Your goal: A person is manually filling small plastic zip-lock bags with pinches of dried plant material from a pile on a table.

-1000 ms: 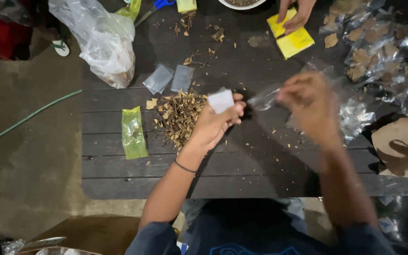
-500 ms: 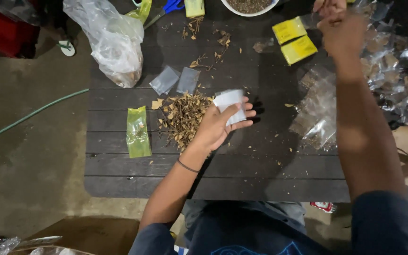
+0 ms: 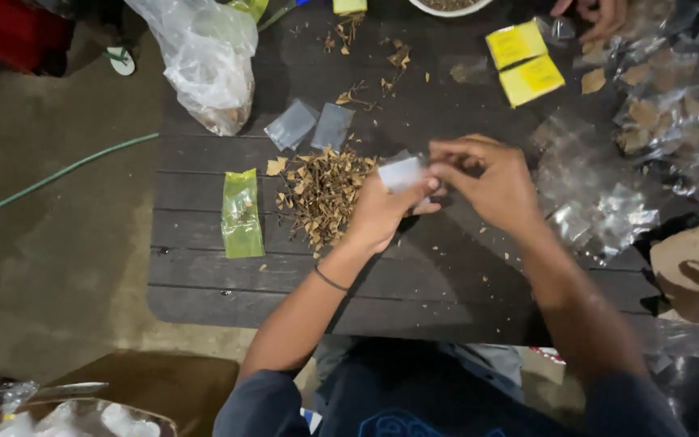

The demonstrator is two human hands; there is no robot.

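Hands (image 3: 446,190) work over dark slatted table (image 3: 204,283).

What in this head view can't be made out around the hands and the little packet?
- Small clear packet: contents hidden by the left hand and right hand.
- Bowl: cut off by the top edge.
- Another person's hand: mostly cut off at the top edge.

A small clear pouch (image 3: 400,172) sits at centre; green sachet (image 3: 241,213) at nine o'clock; two grey pouches (image 3: 314,126) at eleven; two yellow packets (image 3: 525,61) at one; clear bags (image 3: 600,206) at three
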